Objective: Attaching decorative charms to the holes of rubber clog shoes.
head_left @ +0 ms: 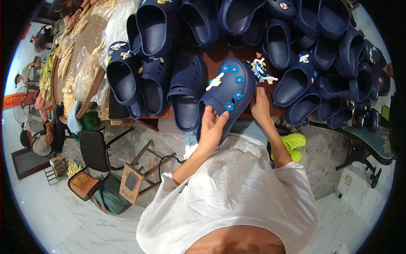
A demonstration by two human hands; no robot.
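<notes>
My left hand (pixel 212 127) grips a navy clog (pixel 226 84) at its heel opening, thumb on its top and fingers inside. Blue flower charms (pixel 239 80) with pink centres curve along the clog's upper, and a white cartoon charm (pixel 215 81) sits on its left side. Close to the clog's right edge is my right hand (pixel 261 106), low over the table edge with its fingers drawn together; whatever they hold, if anything, is hidden. Just beyond those fingers lies a small pile of loose charms (pixel 258 67), white, blue and yellow, on the brown table (pixel 215 54).
Many navy clogs crowd the table, including a plain one (pixel 186 103) left of the held clog and a charm-trimmed one (pixel 294 84) at right. Lime-green clogs (pixel 292 146) show below the table. A black chair (pixel 94 150), a wooden stool (pixel 132 182) and an office chair (pixel 367 142) stand around.
</notes>
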